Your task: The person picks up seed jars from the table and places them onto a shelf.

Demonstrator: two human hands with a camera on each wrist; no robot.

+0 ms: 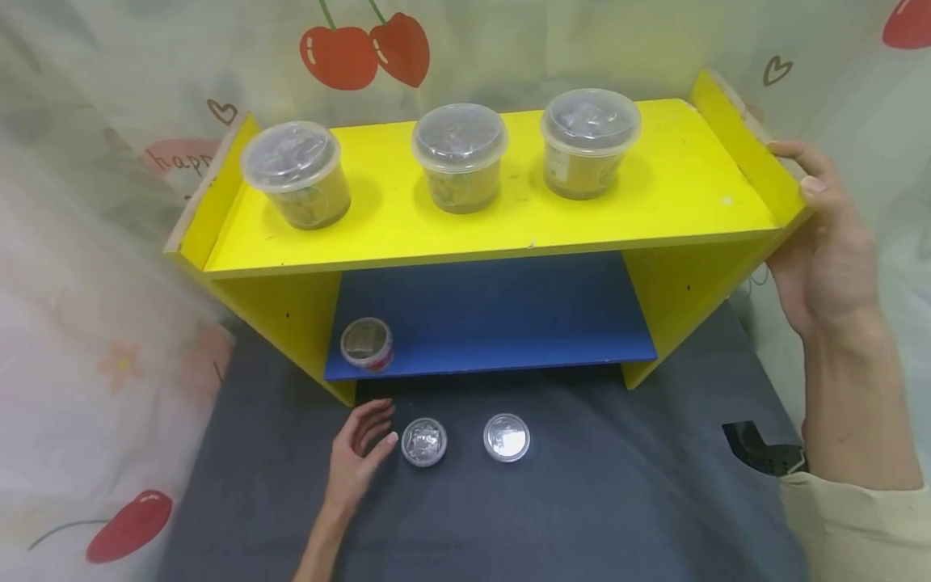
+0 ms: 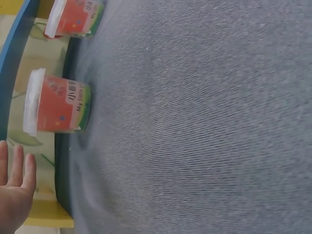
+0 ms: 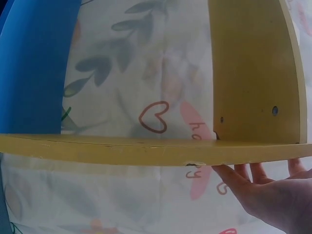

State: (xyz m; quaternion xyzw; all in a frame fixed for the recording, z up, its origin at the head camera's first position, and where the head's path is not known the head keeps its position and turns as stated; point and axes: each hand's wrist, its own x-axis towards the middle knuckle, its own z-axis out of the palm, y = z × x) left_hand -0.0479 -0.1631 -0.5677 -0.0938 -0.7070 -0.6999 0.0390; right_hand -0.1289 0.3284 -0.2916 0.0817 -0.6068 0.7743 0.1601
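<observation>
My left hand (image 1: pixel 360 453) hovers just left of a small lidded tub (image 1: pixel 424 442) on the grey cloth, fingers loosely bent and nothing held. In the left wrist view the fingers (image 2: pixel 17 165) show near the lower left, and the tub (image 2: pixel 63 105) has a red and green label. A second lidded tub (image 1: pixel 507 437) stands to its right. My right hand (image 1: pixel 829 234) rests against the outer side of the yellow shelf unit (image 1: pixel 742 153), near its top. The right wrist view shows its fingers (image 3: pixel 231 176) touching the side panel from outside.
Three clear-lidded tubs stand on the yellow top: left (image 1: pixel 309 194), middle (image 1: pixel 461 178) and right (image 1: pixel 589 166). Another tub (image 1: pixel 366 343) sits at the left end of the blue lower shelf (image 1: pixel 502 311). A black curved object (image 1: pixel 764 453) lies at the right; patterned cloth (image 1: pixel 87 242) hangs around.
</observation>
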